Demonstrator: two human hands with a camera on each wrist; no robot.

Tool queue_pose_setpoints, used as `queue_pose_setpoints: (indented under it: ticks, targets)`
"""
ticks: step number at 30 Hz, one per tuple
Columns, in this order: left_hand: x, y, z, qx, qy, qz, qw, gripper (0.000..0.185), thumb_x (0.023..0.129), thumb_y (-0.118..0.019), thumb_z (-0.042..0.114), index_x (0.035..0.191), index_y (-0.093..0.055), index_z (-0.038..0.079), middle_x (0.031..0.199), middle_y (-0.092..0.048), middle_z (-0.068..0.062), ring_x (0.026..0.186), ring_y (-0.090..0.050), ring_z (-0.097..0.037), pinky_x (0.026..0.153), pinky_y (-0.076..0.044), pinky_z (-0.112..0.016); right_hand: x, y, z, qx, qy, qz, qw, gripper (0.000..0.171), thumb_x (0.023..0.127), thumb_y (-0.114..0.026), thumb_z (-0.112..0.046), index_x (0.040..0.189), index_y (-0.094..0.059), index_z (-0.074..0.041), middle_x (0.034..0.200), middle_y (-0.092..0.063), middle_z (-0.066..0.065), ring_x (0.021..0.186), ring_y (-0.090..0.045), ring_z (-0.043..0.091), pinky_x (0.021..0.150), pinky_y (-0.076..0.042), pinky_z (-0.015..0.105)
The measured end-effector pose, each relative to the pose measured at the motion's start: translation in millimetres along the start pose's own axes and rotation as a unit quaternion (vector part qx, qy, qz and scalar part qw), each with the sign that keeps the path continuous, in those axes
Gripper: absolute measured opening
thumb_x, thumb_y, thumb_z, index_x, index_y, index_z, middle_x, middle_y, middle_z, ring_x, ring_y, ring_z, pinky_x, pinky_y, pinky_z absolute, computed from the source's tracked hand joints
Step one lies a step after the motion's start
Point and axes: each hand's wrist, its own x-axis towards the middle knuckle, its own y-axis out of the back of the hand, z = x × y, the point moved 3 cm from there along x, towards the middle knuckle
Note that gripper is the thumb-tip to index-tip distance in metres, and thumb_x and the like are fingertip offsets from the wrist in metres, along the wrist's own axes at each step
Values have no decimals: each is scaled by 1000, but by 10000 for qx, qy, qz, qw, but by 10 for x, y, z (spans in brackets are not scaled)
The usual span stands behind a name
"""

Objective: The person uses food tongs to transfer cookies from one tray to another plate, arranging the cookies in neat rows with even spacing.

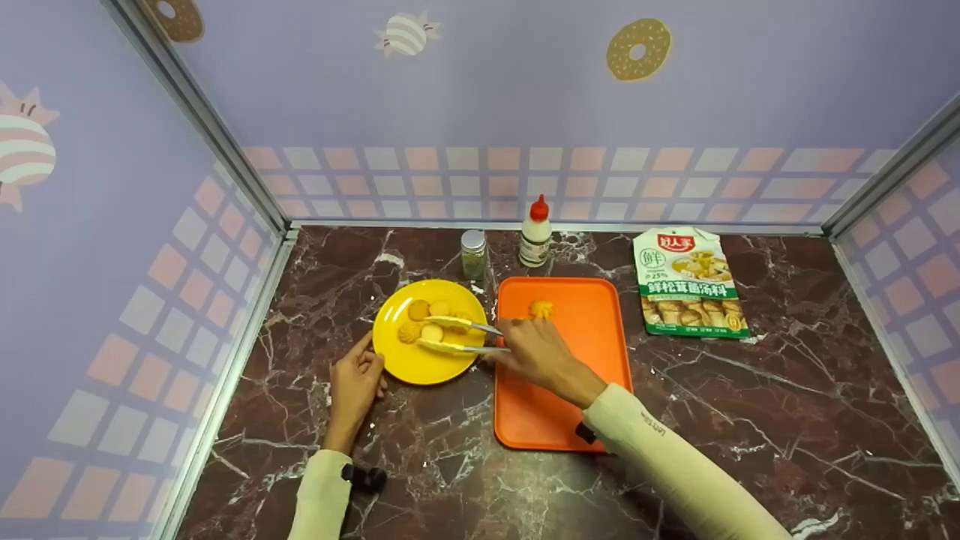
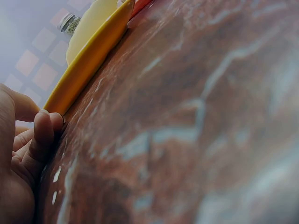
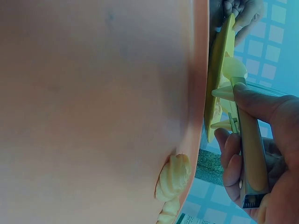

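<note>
A yellow plate [image 1: 427,370] holds several small cookies [image 1: 409,332], some round and smooth, some swirled. My left hand [image 1: 355,386] pinches the plate's left rim between thumb and fingers, as the left wrist view also shows. Gripped in my right hand [image 1: 546,356] is a pair of tongs [image 3: 252,149] with a metal handle. The tongs' two pale arms reach left over the plate, one on each side of a round cookie [image 1: 432,334]; whether they squeeze it I cannot tell. Under my right hand lies an orange tray [image 1: 540,427], with a swirled cookie [image 1: 540,308] near its far edge.
Behind the plate stands a spice jar [image 1: 474,255] with a metal lid. Right of it is a white bottle [image 1: 535,236] with a red cap. A green and white food pouch [image 1: 691,283] lies right of the tray. Patterned walls bound the dark marbled table [image 1: 442,480].
</note>
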Motion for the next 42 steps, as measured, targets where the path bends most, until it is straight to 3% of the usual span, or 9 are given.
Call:
queue_pose_setpoints:
  ticks: [16, 25, 36, 42]
  targets:
    - [-10, -8, -6, -14, -25, 27, 10000, 52, 106, -63, -2, 157, -55, -7, 79, -69, -18, 47, -58, -16, 39, -49, -23, -14, -5, -11, 92, -89, -44, 9999, 41, 97, -87, -39, 108, -75, -1, 70, -61, 0, 55, -43, 14, 51, -38, 32]
    - [-5, -4, -26, -1, -136, 64, 9999, 51, 105, -62, -3, 156, -57, -5, 75, -69, -18, 46, -58, -15, 39, -49, -23, -20, -25, -15, -10, -162, -51, 9999, 41, 95, -89, -40, 105, -75, -3, 73, -63, 3, 56, -49, 19, 51, -43, 37]
    - [-5, -3, -20, 51, -161, 6, 9999, 51, 107, -62, -1, 157, -56, -7, 77, -70, -18, 47, -59, -16, 40, -49, -24, -59, -22, -16, 111, -161, 16, 9998, 39, 94, -90, -36, 103, -73, -2, 72, -59, 2, 55, -43, 15, 49, -36, 32]
    - [2, -5, -9, 46, -136, 37, 9999, 51, 106, -62, -1, 157, -57, -5, 73, -68, -17, 45, -58, -15, 39, -49, -24, -134, 18, 0, 149, -184, 165, 9996, 39, 92, -92, -35, 97, -70, -4, 71, -58, 0, 55, -47, 15, 48, -44, 33]
